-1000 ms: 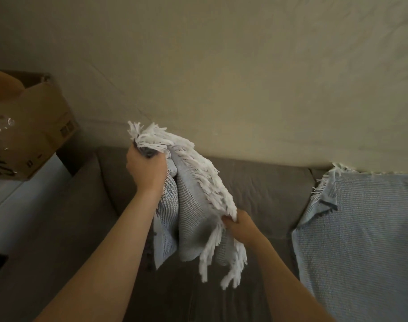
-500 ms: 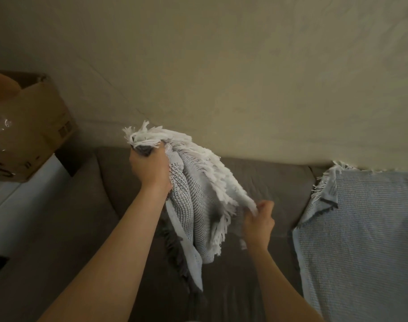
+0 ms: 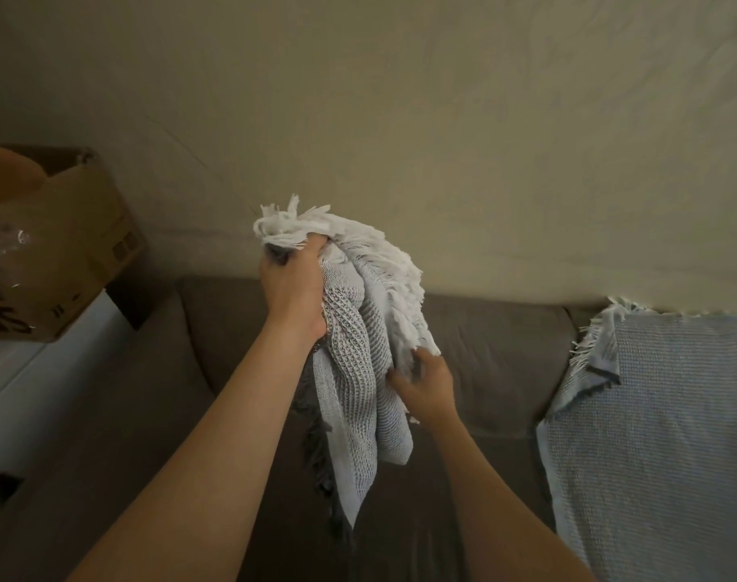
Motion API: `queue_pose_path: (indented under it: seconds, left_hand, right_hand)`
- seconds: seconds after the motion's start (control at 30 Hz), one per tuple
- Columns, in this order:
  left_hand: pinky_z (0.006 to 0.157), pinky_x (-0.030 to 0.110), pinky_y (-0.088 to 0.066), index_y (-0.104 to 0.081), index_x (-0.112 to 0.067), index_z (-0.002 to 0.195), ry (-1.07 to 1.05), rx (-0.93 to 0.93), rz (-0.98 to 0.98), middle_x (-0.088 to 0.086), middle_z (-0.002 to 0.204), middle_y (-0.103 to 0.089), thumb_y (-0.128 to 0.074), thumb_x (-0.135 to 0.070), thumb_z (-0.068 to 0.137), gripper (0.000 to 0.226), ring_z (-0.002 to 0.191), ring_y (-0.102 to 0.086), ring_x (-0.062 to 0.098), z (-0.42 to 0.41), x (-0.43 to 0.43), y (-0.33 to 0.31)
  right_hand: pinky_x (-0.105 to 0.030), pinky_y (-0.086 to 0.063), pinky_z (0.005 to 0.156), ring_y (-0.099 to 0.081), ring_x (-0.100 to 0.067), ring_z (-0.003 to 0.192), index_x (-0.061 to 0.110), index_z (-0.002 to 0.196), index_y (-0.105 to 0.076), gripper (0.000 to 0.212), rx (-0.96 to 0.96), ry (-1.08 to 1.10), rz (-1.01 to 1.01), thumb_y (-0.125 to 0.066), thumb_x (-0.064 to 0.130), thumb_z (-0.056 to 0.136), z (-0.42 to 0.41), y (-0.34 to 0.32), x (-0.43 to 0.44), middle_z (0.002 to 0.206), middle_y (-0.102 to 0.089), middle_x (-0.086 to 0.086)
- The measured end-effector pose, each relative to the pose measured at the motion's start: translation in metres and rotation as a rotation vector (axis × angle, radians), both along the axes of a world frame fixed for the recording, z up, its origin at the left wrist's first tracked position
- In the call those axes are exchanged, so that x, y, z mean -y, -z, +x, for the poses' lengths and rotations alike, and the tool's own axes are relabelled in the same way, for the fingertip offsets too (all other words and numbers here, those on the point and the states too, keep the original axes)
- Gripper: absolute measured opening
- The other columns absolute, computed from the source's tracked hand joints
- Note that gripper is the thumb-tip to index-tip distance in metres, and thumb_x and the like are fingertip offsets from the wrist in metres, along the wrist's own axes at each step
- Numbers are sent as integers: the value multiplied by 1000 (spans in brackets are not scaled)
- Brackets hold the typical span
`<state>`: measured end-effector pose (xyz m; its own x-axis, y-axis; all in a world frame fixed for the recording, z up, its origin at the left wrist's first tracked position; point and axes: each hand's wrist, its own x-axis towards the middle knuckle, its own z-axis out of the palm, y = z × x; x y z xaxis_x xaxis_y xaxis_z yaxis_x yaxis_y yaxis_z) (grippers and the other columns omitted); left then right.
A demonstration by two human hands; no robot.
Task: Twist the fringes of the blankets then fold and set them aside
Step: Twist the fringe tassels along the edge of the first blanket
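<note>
Left hand [image 3: 293,287]: fingers clamp the bunched waffle-knit blanket [image 3: 354,371].
Right hand [image 3: 427,384]: fingers pinch it, white fringe [image 3: 396,283] just above them.

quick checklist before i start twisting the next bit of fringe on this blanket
1. Left hand grips the bunched top of the blanket: ok.
2. White fringe faces the right hand: ok.
3. Right hand pinches a fringe strand: cannot tell, its fingers sit at the fringe's lower end.
4. Blanket's lower tip hangs off the sofa: cannot tell.
5. Other blanket lies apart, draped on the sofa's right: ok.
</note>
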<state>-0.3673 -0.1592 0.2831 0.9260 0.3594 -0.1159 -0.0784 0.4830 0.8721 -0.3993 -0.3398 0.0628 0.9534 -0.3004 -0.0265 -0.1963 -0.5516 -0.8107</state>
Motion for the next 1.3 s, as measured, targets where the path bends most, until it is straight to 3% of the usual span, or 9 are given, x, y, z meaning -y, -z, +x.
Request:
queue_pose_path:
  seconds: [0.1,0.17,0.37,0.53,0.67,0.9,1.07,1.2,1.3]
  left_hand:
    - [101,55,-58,-63,-34,110,50,-14,-9,-1,119,-77,-84,-12,80,43,111,-75,24,4,-3,-2]
    - [99,56,-59,-61,-30,119,76,-30,-23,2,120,-77,-84,-12,79,50,108,-76,26,6,-6,-3]
    - [100,56,-58,-62,-31,114,58,-53,25,4,121,-76,-86,-19,65,56,111,-74,29,14,-6,-3]
    - [107,45,-56,-66,-35,97,-70,-16,135,-13,112,-73,-79,-8,89,32,111,-71,14,28,-14,16]
    - [109,39,-54,-61,-38,93,-74,-27,213,-22,104,-66,-74,-2,91,38,105,-67,7,32,-15,32]
    - [83,8,-47,-61,-45,95,22,7,364,-30,101,-64,-70,3,91,49,93,-59,-19,35,-11,40]
    - [93,21,-54,-66,-43,102,-89,23,362,-23,110,-71,-74,-3,88,43,103,-66,-10,52,-26,42]
    - [108,38,-56,-69,-33,114,-180,-5,394,-14,117,-74,-73,-11,85,36,113,-70,4,61,-35,50]
    - [103,29,-56,-69,-21,128,-234,-2,438,-11,119,-74,-67,-23,77,52,111,-69,4,64,-35,50]
  right_hand:
    - [-35,-48,61,-60,-18,65,14,80,-66,25,127,61,103,-73,35,91,9,-14,-1,72,-64,0]
    - [-33,-42,57,-51,-15,57,18,66,-54,35,127,39,83,-71,36,89,17,-18,1,65,-59,0]
    - [-52,-52,87,-67,-31,81,20,70,-55,33,-171,-6,35,-65,51,77,35,-15,9,70,-62,5]
    - [-29,-29,50,-30,-5,46,18,54,-40,47,-182,-85,105,-80,16,78,22,-10,38,47,-34,15]
    - [-23,-23,46,-25,-5,42,12,54,-46,46,-231,-225,-24,-83,19,81,17,0,52,48,-31,7]
    - [-23,-27,41,-29,-12,37,19,48,-30,59,-105,-198,-196,-78,14,80,8,11,32,43,-24,9]
    - [-18,-40,53,-55,-2,63,17,90,-48,24,-36,-98,-31,-71,9,86,15,8,27,75,-59,11]
    - [-33,-49,85,-61,-21,107,16,128,-32,40,-61,-56,182,-60,17,99,17,4,25,123,-58,-4]
    - [-15,-50,73,-66,0,91,25,120,-52,48,-122,-112,126,-83,41,88,15,6,36,108,-64,13]
